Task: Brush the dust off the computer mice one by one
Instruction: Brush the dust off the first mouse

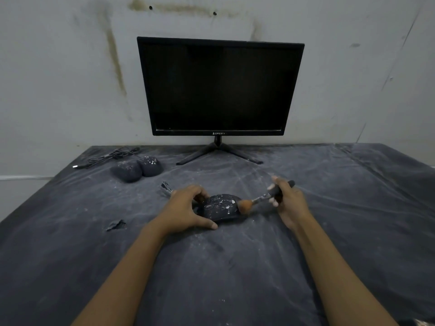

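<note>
Dusty mouse [220,207] under brushing on table [329,231].
Left hand [186,211] grips mouse; right hand [288,203] holds brush [263,197], bristles touching it.

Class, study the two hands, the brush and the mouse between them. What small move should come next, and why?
Probably sweep the brush across the top of the mouse. The right hand holds it with bristles at the mouse's right edge, the left hand steadies the mouse, and white specks dot its top.
</note>
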